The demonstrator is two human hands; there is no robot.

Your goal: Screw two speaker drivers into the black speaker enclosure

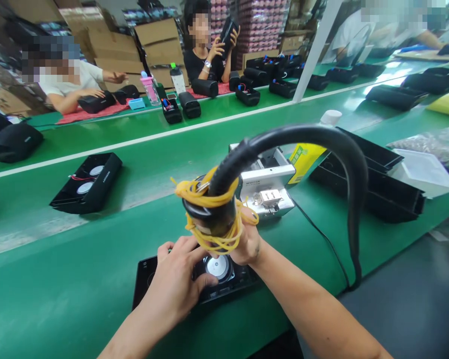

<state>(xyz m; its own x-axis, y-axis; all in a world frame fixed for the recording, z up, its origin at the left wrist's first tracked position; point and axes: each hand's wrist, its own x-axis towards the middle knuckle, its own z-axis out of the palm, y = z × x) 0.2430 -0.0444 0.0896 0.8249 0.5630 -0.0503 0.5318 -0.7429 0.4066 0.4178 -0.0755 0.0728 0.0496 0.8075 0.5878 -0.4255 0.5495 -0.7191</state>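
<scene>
I am at a long green surface [78, 294], and a silver machine [260, 180] stands on it. On the far side of the machine, a white line [134, 144] runs across the green. Past that I see a person in white [88, 75] and a person in black [190, 64], with brown boxes [112, 47] piled behind them. Left of the machine, an open black box [110, 180] has two round speakers [86, 187] and red wire in it. Right of the machine are a yellow pack [303, 162], long black shells [389, 197] and a white tub [430, 172].

My black case [144, 271] lies on the near side of the machine, with a round silver speaker [217, 268] in it. My left hand [175, 274] bends over the case; I cannot tell if it grips anything. My right hand [250, 245] is wrapped around a black tool [205, 212] with yellow bands [220, 243], just in front of the machine.
</scene>
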